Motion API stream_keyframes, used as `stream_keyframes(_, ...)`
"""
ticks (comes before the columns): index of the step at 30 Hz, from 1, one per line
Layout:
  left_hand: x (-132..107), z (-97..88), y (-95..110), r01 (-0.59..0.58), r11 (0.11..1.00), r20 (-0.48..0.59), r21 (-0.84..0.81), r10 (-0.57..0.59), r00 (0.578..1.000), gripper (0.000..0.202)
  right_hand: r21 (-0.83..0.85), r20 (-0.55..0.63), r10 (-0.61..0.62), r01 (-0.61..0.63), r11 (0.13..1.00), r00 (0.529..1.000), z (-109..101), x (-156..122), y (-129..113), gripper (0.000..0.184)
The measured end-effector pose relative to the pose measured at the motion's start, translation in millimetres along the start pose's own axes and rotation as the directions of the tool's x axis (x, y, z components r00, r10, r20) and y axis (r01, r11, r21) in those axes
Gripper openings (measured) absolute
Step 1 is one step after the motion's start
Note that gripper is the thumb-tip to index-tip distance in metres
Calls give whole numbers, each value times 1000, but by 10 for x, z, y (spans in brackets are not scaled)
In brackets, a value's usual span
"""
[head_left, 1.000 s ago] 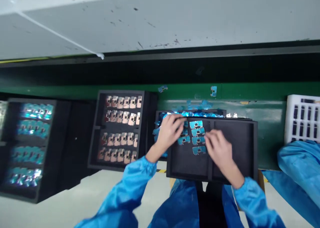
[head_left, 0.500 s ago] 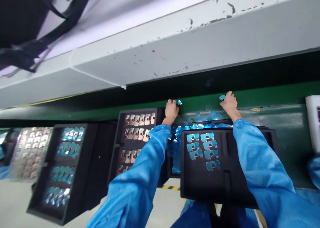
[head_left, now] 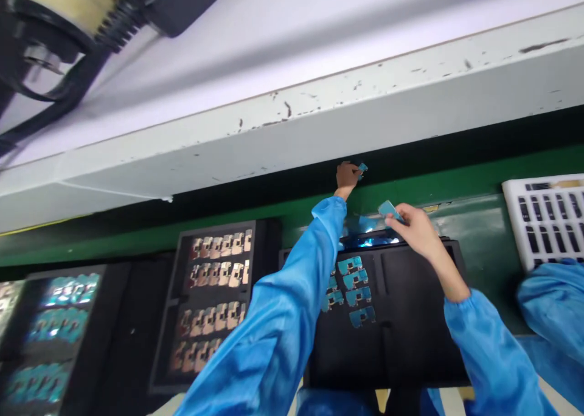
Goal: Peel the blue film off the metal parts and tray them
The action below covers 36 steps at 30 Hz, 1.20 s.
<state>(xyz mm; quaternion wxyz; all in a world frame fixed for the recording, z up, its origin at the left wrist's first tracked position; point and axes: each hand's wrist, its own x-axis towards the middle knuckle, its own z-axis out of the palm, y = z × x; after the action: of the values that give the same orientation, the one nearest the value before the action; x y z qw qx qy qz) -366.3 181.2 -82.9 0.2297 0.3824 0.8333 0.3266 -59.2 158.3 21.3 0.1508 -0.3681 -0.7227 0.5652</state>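
Under the bench edge, my left hand [head_left: 347,177] pinches a small flat part with blue film [head_left: 363,168]. Lower and to the right, my right hand [head_left: 416,228] grips a flat light-blue piece [head_left: 387,208] between thumb and fingers; I cannot make out whether it is a part or peeled film. In front of me lies a black tray [head_left: 420,331] with several blue-filmed metal parts [head_left: 357,281] in two columns on its left side. My left sleeve hides some of them. Loose blue film [head_left: 367,224] lies behind the tray.
Left of my arm stands a black tray [head_left: 180,306] with rows of copper-coloured parts. Farther left is another black tray [head_left: 77,337] with blue-filmed parts. A white slotted crate [head_left: 515,215] and a blue sleeve [head_left: 550,294] are at right. The bench edge [head_left: 292,121] overhangs the green surface.
The view has shifted to the right. My left hand has moved up and right with its part, under the bench edge. My right hand has come down over the tray's back edge, nearer me.
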Motion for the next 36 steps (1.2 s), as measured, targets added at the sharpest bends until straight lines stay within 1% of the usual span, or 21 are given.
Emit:
stream_keyframes(3, -84, 162, 212, 74, 997, -109, 36, -70, 992, 15, 104, -63, 57, -50, 993, 996, -155, -572, -54, 25)
stream_keyframes(5, -189, 176, 339, 123, 992, -129, 35, -117, 985, 15, 162, -94, 116, -99, 982, 989, -191, -867, -60, 26)
stream_keyframes(7, -338, 63, 424, 184, 983, -122, 14, -181, 976, 15, 228, -86, 168, -145, 963, 982, -168, -1105, -52, 27)
stream_keyframes(9, -593, -225, 420, 213, 975, -100, -66, -219, 971, 12, 265, -22, 204, -191, 945, 979, -84, -1312, -32, 29)
stream_keyframes(11, -1042, -673, 323, 178, 969, -63, -171, -192, 979, 15, 237, 78, 211, -223, 945, 974, 50, -1501, -2, 31)
stream_keyframes(13, -1711, -1167, 190, 126, 970, -17, -210, -133, 991, 24, 148, 188, 192, -221, 964, 963, 213, -1663, 26, 32)
stream_keyframes(14, -2106, -1376, 127, 123, 976, 12, -179, -123, 992, 26, 78, 240, 177, -200, 977, 955, 298, -1730, 35, 30)
stream_keyframes(15, -2515, -1535, 72, 134, 982, 52, -130, -128, 990, 25, -19, 292, 159, -161, 987, 943, 382, -1788, 38, 28)
stream_keyframes(16, -2913, -1630, 26, 147, 986, 132, -81, -135, 982, 23, -128, 342, 145, -107, 986, 928, 460, -1837, 33, 25)
stream_keyframes(17, -3278, -1659, -12, 151, 987, 236, -51, -135, 962, 21, -233, 386, 140, -50, 971, 912, 532, -1881, 22, 23)
stream_keyframes(18, -3593, -1628, -42, 142, 989, 344, -34, -122, 931, 19, -325, 420, 142, 2, 946, 896, 595, -1923, 4, 22)
stream_keyframes(19, -3846, -1550, -65, 124, 992, 436, -18, -104, 894, 16, -398, 442, 151, 42, 916, 884, 648, -1966, -20, 22)
stream_keyframes(20, -4033, -1440, -81, 102, 995, 495, -7, -85, 864, 14, -452, 451, 165, 66, 889, 877, 692, -2010, -48, 23)
stream_keyframes(21, -4159, -1319, -92, 80, 997, 530, 0, -68, 845, 12, -492, 450, 180, 75, 867, 875, 729, -2056, -79, 23)
stream_keyframes(22, -4234, -1201, -100, 60, 998, 542, 8, -55, 839, 11, -525, 442, 193, 78, 847, 876, 761, -2103, -113, 24)
stream_keyframes(24, -4284, -1019, -112, 26, 999, 521, 26, -35, 853, 10, -597, 428, 211, 99, 796, 879, 825, -2187, -179, 24)
stream_keyframes(26, -4298, -938, -125, -14, 998, 481, 62, -18, 877, 12, -655, 417, 217, 126, 745, 882, 898, -2247, -232, 24)
stream_keyframes(28, -4353, -937, -138, -51, 992, 421, 112, -1, 907, 16, -704, 404, 223, 146, 695, 887, 978, -2282, -261, 23)
stream_keyframes(31, -4541, -986, -147, -88, 978, 342, 190, 18, 940, 23, -762, 381, 228, 165, 626, 896, 1080, -2319, -258, 23)
stream_keyframes(33, -4702, -1000, -145, -123, 968, 340, 219, 42, 939, 26, -787, 375, 214, 188, 587, 902, 1122, -2353, -233, 23)
stream_keyframes(36, -4929, -966, -143, -202, 955, 400, 216, 102, 911, 21, -817, 355, 175, 214, 535, 918, 1153, -2423, -174, 27)
